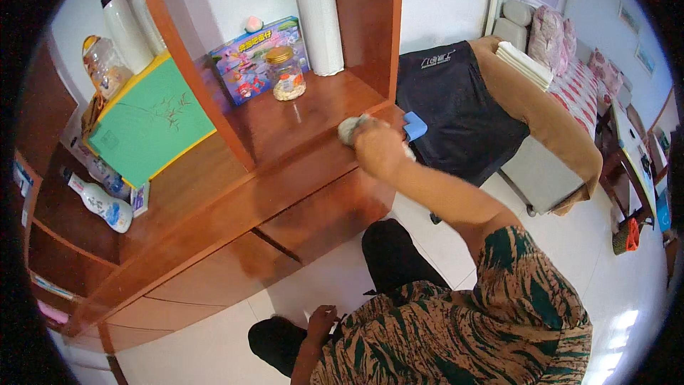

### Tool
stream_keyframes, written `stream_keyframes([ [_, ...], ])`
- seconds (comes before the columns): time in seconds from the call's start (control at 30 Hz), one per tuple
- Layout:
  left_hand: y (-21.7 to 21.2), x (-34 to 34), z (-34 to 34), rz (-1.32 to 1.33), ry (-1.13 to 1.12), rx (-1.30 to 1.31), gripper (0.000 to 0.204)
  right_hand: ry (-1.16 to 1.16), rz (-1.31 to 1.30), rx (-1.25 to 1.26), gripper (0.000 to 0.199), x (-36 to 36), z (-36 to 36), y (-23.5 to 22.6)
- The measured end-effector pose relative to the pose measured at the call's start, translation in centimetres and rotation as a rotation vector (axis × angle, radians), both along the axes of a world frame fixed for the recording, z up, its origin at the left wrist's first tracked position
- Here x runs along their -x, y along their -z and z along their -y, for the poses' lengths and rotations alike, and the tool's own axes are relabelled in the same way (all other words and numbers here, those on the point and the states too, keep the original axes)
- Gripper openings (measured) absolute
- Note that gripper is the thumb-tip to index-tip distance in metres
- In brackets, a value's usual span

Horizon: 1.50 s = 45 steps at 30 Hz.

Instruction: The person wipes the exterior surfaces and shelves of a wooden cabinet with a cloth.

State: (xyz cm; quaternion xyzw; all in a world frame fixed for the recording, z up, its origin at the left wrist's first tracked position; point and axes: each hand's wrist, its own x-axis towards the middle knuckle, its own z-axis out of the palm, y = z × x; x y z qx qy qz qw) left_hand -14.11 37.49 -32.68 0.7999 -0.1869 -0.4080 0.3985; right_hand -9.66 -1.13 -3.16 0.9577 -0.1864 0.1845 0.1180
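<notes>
My right hand (381, 146) reaches out to the front right corner of the reddish-brown wooden cabinet (313, 164). It is closed on a pale grey-green cloth (349, 129), pressed against the cabinet's front ledge. Part of the cloth is hidden under the fingers. Just beyond the hand, a blue corner guard (415, 127) sits at the cabinet's corner. Down by my lap, my left hand (323, 323) has its fingers curled closed. Whatever it may hold is too small to make out.
On the cabinet stand a glass jar (287, 78), a colourful box (249, 64), a white roll (319, 21), a green board (153, 125) and a white bottle (103, 203). A black cloth (456, 107) drapes over furniture at the right, with a bed (570, 93) behind.
</notes>
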Motion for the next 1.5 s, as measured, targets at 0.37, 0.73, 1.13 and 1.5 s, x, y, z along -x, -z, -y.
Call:
stream_keyframes([
  [0.37, 3.9, -1.0, -1.7, -0.164, -0.114, 0.295, 0.034, -0.544, 0.357, 0.053, 0.041, 2.2, -5.5, 1.9],
  [0.73, 1.5, 0.3, -2.0, -0.019, -0.083, 0.155, 0.032, -0.065, 0.147, -0.186, 0.029, -2.7, -8.3, 4.3],
  [1.13, -1.5, 2.7, -5.7, 0.109, -0.266, 0.207, 0.029, -0.365, 0.082, -0.142, 0.043, -2.5, -11.7, 1.3],
  [1.5, -1.0, 4.0, -8.7, 0.011, -0.304, 0.229, 0.032, 0.053, -0.014, -0.035, 0.02, -1.1, -2.5, -0.4],
])
